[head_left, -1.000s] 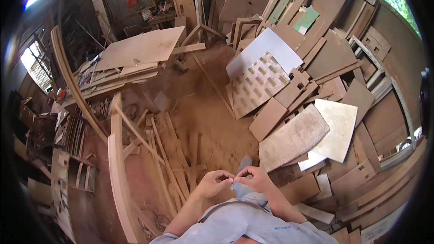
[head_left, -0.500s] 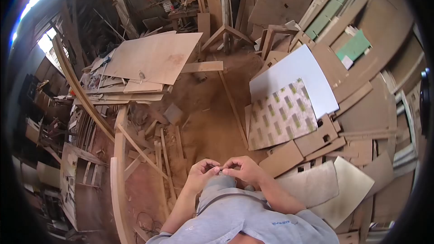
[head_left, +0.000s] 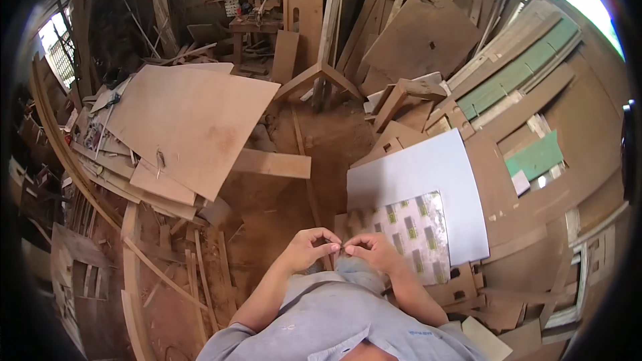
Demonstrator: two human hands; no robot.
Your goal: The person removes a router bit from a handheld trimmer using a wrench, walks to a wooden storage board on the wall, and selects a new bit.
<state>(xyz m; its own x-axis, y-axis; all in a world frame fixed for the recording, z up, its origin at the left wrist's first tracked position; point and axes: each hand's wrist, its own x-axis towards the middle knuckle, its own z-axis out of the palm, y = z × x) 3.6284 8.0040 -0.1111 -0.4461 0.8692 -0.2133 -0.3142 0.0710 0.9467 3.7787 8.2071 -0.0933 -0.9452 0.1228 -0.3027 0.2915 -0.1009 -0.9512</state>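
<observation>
My left hand (head_left: 309, 249) and my right hand (head_left: 372, 251) meet in front of my torso, thumbs and forefingers pinched. Between the fingertips is something small and dark, too tiny to make out. Both hands hover above the light grey-blue shirt (head_left: 321, 307) I wear. Nearest to my right hand lies a patterned sheet (head_left: 418, 241) with green and grey marks, resting on a larger white board (head_left: 461, 207).
At left, plywood sheets (head_left: 194, 120) lie stacked, with a plank (head_left: 274, 162) jutting out. A long beam (head_left: 132, 254) runs down the left side. Wooden panels and a green piece (head_left: 535, 157) lie at right. A workbench (head_left: 257, 25) stands at the back.
My view has tilted up and shifted, so the plywood stack and white board appear lower. Both hands stay pinched together, now seen slightly further right.
</observation>
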